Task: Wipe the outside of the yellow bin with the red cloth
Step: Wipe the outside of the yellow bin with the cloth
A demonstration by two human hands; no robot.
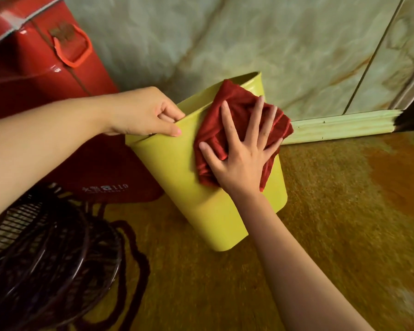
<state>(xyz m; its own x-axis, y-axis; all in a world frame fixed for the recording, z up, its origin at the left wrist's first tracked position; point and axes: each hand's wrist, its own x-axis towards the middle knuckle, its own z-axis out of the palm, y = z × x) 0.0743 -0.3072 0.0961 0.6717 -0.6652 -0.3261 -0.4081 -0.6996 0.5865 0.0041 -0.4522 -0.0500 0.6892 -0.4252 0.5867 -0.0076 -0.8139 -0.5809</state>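
on the brownish-orange floor (332, 211), near the corner where a marbled wall (273, 44) meets a pale green skirting board (339, 125): one yellow bin (177, 177), plastic, tilted so its open top leans away toward the wall, base resting on the floor. left hand (144, 113): fingers curled over the near rim of the bin, thumb lying along the outside, fingers tucked inside, pinching the rim. right hand (242, 161): palm down, fingers spread wide, pressing a red cloth (234, 115) flat against the upper outside wall of the bin; the cloth is bunched in folds, its upper edge reaching up to the rim and one corner hanging past the bin's right edge. behind and to the left of the bin, touching or just beside it: a red box (34, 58), glossy, with an orange-red handle (74, 46) on its side and a lighter lid edge. lower front of the red box carries pale printed writing; only the digits "119" are readable, the characters before them too blurred to make out. lower left: a dark wire fan guard (38, 254), with a dark cord (134, 254) looping across the floor beside it. both forearms bare.
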